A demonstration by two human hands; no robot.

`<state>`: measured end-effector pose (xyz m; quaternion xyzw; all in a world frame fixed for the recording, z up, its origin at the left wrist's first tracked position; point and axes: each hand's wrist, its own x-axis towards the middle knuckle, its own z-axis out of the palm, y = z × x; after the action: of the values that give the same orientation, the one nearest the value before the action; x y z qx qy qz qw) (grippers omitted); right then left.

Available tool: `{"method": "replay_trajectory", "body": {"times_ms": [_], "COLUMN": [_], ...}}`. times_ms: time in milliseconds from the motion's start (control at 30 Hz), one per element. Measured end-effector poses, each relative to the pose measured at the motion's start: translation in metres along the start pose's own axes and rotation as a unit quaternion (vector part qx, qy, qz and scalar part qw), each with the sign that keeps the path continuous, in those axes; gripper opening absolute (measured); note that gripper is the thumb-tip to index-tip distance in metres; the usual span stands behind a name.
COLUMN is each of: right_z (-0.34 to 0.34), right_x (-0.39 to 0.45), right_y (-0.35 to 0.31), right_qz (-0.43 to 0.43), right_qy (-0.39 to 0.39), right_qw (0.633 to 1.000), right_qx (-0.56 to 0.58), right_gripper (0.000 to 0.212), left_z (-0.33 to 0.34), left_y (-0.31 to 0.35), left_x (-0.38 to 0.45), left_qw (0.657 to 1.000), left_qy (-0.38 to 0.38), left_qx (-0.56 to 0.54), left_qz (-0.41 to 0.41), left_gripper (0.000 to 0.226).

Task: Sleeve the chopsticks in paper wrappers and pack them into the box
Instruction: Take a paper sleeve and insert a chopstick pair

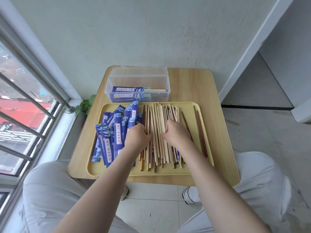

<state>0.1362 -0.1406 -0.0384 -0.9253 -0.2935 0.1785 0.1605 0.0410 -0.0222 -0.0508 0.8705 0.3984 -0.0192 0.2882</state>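
Chopsticks [159,132] lie loose on a yellow tray [204,132], pale and dark ones mixed, all running roughly front to back so a pair can be drawn out lengthwise. Both hands are down on this pile. The left hand [137,136] rests at the pile's left edge with its fingers curled down among the sticks, and the right hand [175,132] sits just beside it with fingers curled down too; whether either actually pinches a stick cannot be told, since the fingertips are hidden. They look to be picking out a matching pair.

Blue paper wrappers [114,132] are heaped on the tray's left side, close to the left hand, likely so a sleeve can be taken without reaching. A few dark sticks lie apart on the tray's right. Behind the tray stands a clear plastic box [165,81] with its lid open, already holding some sleeved chopsticks [129,89] laid sideways; much of the loose pile remains, so the task seems far from finished.

The tray and box sit on a small wooden tabletop [190,84] with rounded corners, pushed against a pale wall. A barred window [30,101] is on the left, with a small green plant [85,105] by its sill. The floor is light tile, and the person's knees in light trousers flank the table.
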Motion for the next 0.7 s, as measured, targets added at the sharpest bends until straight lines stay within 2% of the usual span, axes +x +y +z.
{"method": "replay_trajectory", "body": {"times_ms": [167,267,333,433,600,700], "right_z": [-0.003,-0.003,-0.002,0.004,0.005,0.000], "right_x": [0.002,0.004,0.005,0.006,0.004,0.004], "right_y": [0.006,0.003,-0.002,-0.013,-0.017,-0.011], "right_qz": [0.037,0.060,0.088,0.111,0.121,0.106], "right_qy": [0.006,0.006,0.005,0.004,0.005,0.011], "right_qw": [0.999,0.998,0.996,0.992,0.992,0.994], "right_qx": [0.012,-0.010,-0.032,-0.055,-0.021,0.027], "right_gripper": [0.010,0.020,0.024,0.025,0.028,0.035], "left_z": [-0.004,-0.015,-0.025,-0.029,-0.026,-0.026], "left_y": [0.002,-0.003,-0.008,-0.016,-0.021,-0.024], "left_x": [-0.006,-0.007,-0.006,-0.001,0.007,0.010], "left_qw": [0.997,0.995,0.988,0.988,0.992,0.991], "left_qy": [-0.021,0.097,0.135,0.085,0.086,0.101], "left_qx": [-0.076,-0.008,0.053,0.100,0.039,0.008], "left_qz": [0.005,-0.017,-0.056,-0.085,-0.086,-0.083], "left_gripper": [0.015,0.016,0.017,0.032,0.016,0.015]}}
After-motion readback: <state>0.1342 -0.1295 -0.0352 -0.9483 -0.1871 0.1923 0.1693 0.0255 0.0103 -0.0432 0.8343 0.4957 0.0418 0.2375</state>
